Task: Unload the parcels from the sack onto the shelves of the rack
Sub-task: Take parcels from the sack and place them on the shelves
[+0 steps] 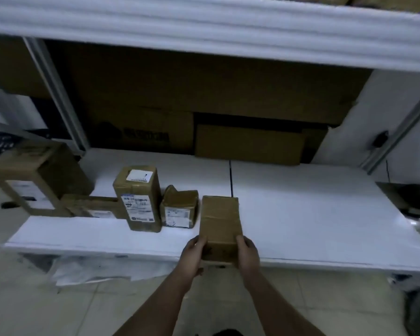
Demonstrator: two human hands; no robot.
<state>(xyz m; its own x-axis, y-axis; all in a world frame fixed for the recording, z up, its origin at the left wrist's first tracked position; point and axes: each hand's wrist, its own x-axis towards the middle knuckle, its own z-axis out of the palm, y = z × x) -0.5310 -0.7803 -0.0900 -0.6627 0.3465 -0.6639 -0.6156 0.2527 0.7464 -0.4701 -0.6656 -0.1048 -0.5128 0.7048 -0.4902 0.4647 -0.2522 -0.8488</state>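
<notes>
A brown parcel (220,226) at lower centre is gripped at its near end, left hand (194,253) and right hand (247,253) fingers clamped on its sides, over the shelf (313,214).

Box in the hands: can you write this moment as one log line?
step: placing box | left hand: grips | right hand: grips | over shelf front edge

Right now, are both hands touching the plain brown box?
Touching: the head view shows the left hand and right hand gripping the plain brown box on opposite sides.
</notes>
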